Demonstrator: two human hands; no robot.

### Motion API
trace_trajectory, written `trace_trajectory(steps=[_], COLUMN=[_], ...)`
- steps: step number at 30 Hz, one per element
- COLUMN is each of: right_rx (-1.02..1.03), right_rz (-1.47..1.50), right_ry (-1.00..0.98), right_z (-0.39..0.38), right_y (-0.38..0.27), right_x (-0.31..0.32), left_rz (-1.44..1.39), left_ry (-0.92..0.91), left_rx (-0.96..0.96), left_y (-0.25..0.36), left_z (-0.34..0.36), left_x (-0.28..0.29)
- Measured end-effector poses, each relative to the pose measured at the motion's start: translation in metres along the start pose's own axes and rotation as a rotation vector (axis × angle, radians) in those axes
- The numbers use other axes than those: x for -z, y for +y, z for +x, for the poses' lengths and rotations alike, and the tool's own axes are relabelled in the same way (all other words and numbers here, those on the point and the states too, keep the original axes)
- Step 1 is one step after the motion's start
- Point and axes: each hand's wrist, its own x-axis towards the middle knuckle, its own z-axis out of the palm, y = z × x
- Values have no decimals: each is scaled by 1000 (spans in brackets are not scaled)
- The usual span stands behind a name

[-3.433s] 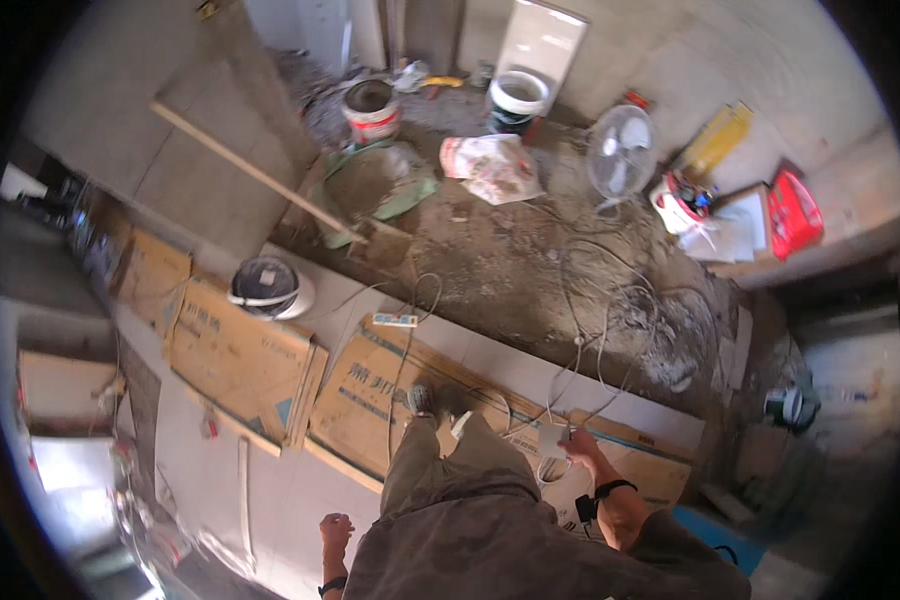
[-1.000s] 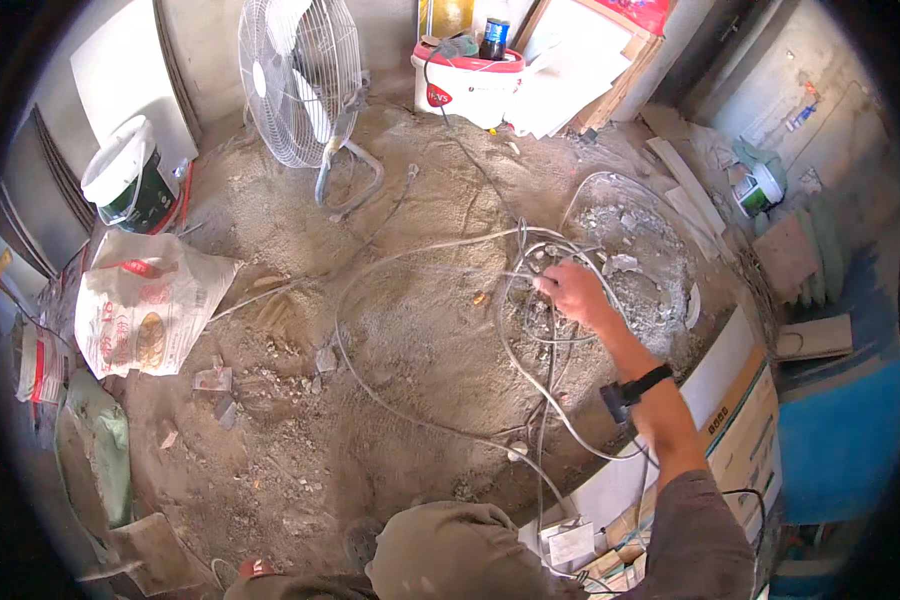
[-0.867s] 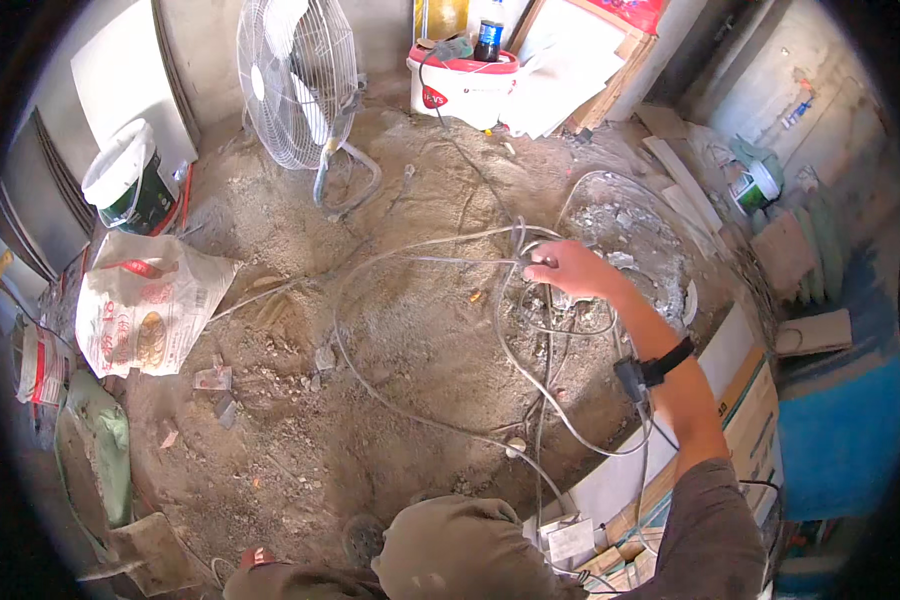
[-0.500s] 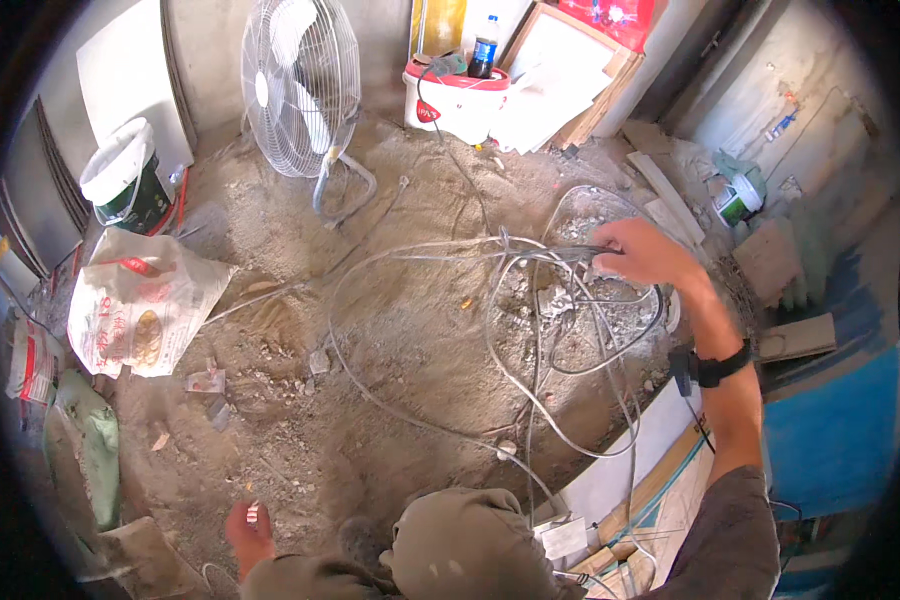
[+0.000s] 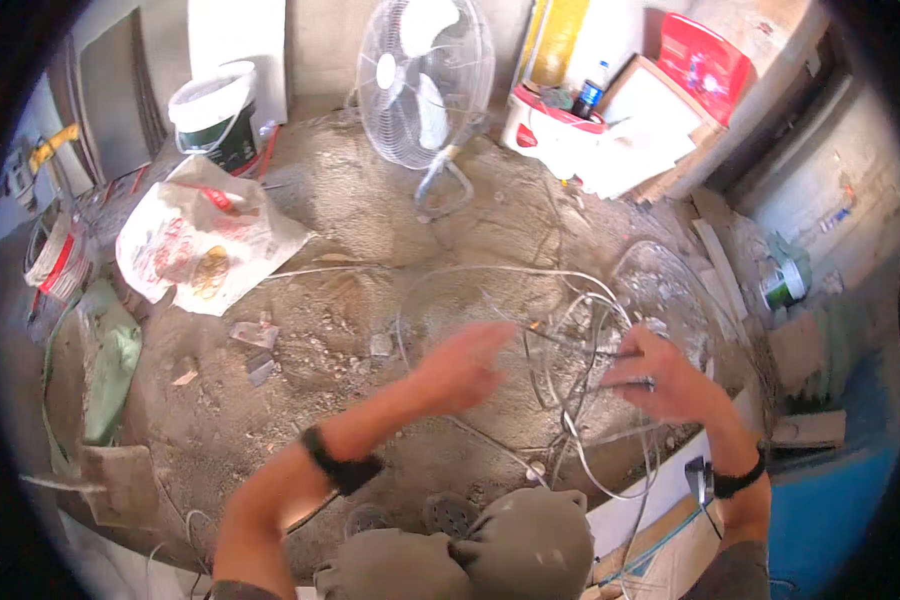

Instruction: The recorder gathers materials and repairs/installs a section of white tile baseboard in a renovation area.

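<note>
A loose tangle of grey and white cable (image 5: pixel 573 415) lies in loops over the dirt floor in front of me. My right hand (image 5: pixel 662 378) is closed on part of the cable at the tangle's right side, with dark strands running out from its fingers to the left. Left of the loops, my left hand (image 5: pixel 465 368) reaches toward the cable, its fingers smeared by motion. Whether those fingers touch a strand is unclear. Dark bands circle both of my wrists.
A standing fan (image 5: pixel 425 85) is at the back, with a white-and-red bucket (image 5: pixel 540 135) holding a bottle (image 5: pixel 590 95) to its right. At left are a green-and-white bucket (image 5: pixel 215 125), a white sack (image 5: pixel 205 240) and a green bag (image 5: pixel 110 360). Boards (image 5: pixel 610 510) lie at lower right.
My left hand has come up from the lower left to beside the cable loops. My right hand, still on the cable, has drawn nearer to me. The view has shifted left.
</note>
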Motion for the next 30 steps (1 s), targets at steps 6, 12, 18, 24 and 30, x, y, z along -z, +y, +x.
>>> trace_trajectory(steps=[6, 12, 18, 24, 30], right_rx=[-190, -497, -564, -938, -409], right_rz=[114, -41, -451, 636, 967], right_ry=[-1, 328, 827, 196, -132], right_z=[-6, -69, -94, -40, 59], right_y=[-34, 98, 187, 84, -9], right_x=[-18, -46, -50, -21, -103], left_rz=[0, 15, -141, 57, 500], left_ry=[-246, 9, 233, 337, 447], left_rx=[-139, -38, 236, 402, 753], left_y=[4, -26, -35, -62, -139], left_z=[29, 6, -21, -57, -235], left_x=[-38, 12, 73, 54, -7])
